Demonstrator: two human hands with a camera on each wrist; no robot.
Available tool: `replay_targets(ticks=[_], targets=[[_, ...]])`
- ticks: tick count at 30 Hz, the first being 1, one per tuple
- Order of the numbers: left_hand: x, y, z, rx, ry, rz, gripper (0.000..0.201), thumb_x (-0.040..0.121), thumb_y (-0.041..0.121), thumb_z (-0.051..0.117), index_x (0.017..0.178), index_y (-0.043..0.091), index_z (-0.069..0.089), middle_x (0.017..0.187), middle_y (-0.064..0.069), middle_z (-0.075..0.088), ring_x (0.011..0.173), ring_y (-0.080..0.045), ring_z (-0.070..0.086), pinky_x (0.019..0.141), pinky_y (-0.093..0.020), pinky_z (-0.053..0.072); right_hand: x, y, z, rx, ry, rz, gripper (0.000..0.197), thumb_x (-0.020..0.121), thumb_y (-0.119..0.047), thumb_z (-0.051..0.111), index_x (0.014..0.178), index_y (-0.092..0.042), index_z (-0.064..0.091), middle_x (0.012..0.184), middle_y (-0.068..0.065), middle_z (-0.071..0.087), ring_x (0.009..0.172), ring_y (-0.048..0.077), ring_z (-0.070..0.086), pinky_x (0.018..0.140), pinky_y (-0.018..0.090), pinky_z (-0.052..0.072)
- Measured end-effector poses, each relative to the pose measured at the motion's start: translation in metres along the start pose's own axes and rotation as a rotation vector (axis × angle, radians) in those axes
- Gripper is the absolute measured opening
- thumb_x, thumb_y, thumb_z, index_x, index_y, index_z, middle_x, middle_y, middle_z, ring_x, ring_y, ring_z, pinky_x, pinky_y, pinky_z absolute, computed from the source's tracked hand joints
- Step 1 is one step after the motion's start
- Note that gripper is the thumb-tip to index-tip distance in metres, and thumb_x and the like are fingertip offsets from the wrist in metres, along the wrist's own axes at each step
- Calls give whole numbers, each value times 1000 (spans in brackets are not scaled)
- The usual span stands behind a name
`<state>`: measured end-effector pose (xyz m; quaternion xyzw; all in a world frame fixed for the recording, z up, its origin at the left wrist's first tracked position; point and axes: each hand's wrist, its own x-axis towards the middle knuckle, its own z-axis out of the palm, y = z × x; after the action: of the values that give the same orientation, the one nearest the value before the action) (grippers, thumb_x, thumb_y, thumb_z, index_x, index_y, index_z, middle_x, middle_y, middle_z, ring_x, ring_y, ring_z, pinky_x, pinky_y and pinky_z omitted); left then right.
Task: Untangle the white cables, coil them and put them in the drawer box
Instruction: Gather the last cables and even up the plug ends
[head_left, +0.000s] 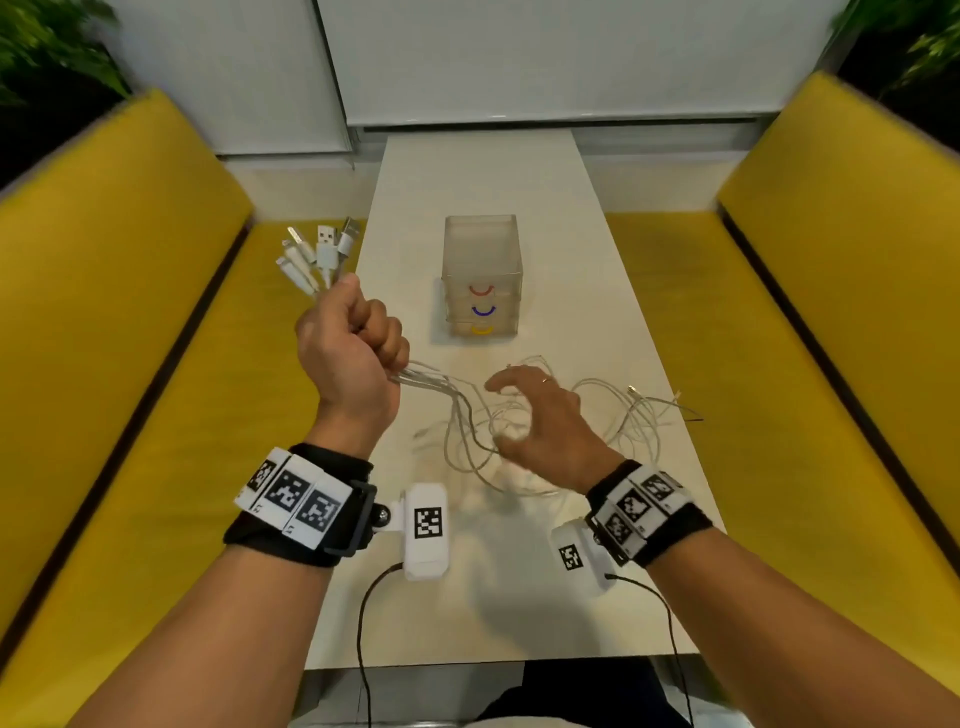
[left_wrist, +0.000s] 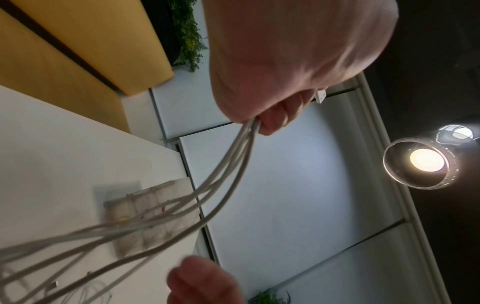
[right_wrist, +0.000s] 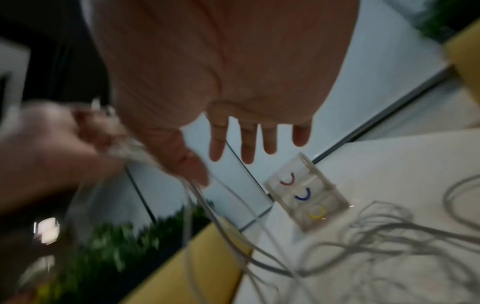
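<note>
My left hand (head_left: 353, 338) is raised in a fist over the table's left edge and grips a bundle of white cables (left_wrist: 233, 164). Their USB plugs (head_left: 319, 254) fan out above the fist. From under the fist the cables run down to a tangled heap (head_left: 613, 421) on the white table (head_left: 519, 182). My right hand (head_left: 535, 415) hovers over that heap with its fingers (right_wrist: 245, 144) spread and nothing in them. The clear drawer box (head_left: 481, 278) stands beyond the heap, with red, blue and yellow handles, all three drawers closed.
Yellow bench seats (head_left: 130, 364) run along both sides of the narrow table. A white wall panel (head_left: 519, 62) closes the far end. Black leads (head_left: 363, 649) trail from the wrist cameras over the near table edge. A lit ceiling lamp (left_wrist: 426, 162) shows in the left wrist view.
</note>
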<state>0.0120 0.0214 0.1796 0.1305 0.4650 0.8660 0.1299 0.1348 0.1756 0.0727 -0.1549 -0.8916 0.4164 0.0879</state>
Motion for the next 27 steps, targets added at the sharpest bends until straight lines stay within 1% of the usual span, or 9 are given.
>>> replay_targets(ticks=[2, 3, 5, 8, 11, 13, 16, 24, 27], targets=[[-1, -4, 0, -15, 9, -11, 39, 91, 26, 43, 63, 23, 17, 50, 5, 13, 46, -14, 7, 46, -28, 9, -4, -19, -15, 305, 221, 100, 15, 79, -16, 64, 90, -27, 63, 101, -1, 66, 94, 15, 61, 89, 38, 46], [-1, -6, 1, -26, 12, -18, 38, 89, 26, 43, 62, 23, 16, 50, 5, 12, 47, -15, 6, 46, -28, 9, -6, -28, -23, 477, 253, 165, 7, 85, -16, 61, 80, -20, 65, 85, 2, 66, 75, 18, 60, 73, 37, 48], [-4, -10, 2, -55, 7, -29, 37, 87, 26, 42, 62, 23, 16, 52, 4, 10, 48, -15, 5, 47, -29, 8, -9, -42, -34, 697, 10, 332, 40, 97, -40, 52, 79, -9, 69, 72, 8, 62, 61, 22, 54, 57, 33, 40], [-12, -20, 4, -100, -14, -69, 36, 87, 25, 40, 62, 22, 15, 53, 3, 10, 48, -14, 4, 46, -28, 8, -8, -48, -25, 900, -656, 482, 95, 84, -86, 28, 102, -3, 71, 96, 16, 68, 78, 27, 62, 61, 33, 41], [-28, -34, 10, -136, -21, -165, 37, 92, 23, 39, 62, 22, 16, 50, 6, 14, 47, -14, 5, 45, -28, 8, -2, -41, 8, 1172, -882, 533, 105, 76, -93, 28, 120, -6, 64, 117, 14, 64, 107, 28, 59, 78, 38, 43], [-40, -40, 8, -132, -14, -222, 39, 96, 19, 35, 62, 22, 16, 48, 6, 16, 47, -13, 6, 45, -27, 7, 0, -39, 26, 1365, -745, 609, 76, 85, -78, 46, 112, -10, 65, 107, 10, 63, 106, 26, 59, 88, 43, 41], [-47, -41, -8, -88, -1, -256, 43, 98, 15, 32, 57, 24, 21, 47, 6, 17, 44, -11, 9, 44, -26, 8, 3, -35, 32, 1429, -346, 823, 21, 88, -37, 64, 85, -17, 60, 76, 1, 64, 93, 22, 65, 90, 45, 42], [-39, -32, -29, 28, 41, -187, 45, 101, 13, 32, 58, 24, 22, 47, 7, 17, 41, -9, 12, 41, -24, 13, 0, -28, 51, 1188, -213, 1021, 27, 95, -27, 50, 70, -17, 51, 64, -1, 65, 78, 23, 68, 73, 37, 45], [-33, -34, -23, 70, 41, -170, 48, 108, 22, 35, 61, 22, 25, 47, 7, 18, 40, -9, 14, 41, -22, 13, -1, -32, 47, 753, -257, 942, 23, 93, -29, 43, 74, -16, 50, 67, 1, 67, 62, 23, 70, 66, 30, 44]])
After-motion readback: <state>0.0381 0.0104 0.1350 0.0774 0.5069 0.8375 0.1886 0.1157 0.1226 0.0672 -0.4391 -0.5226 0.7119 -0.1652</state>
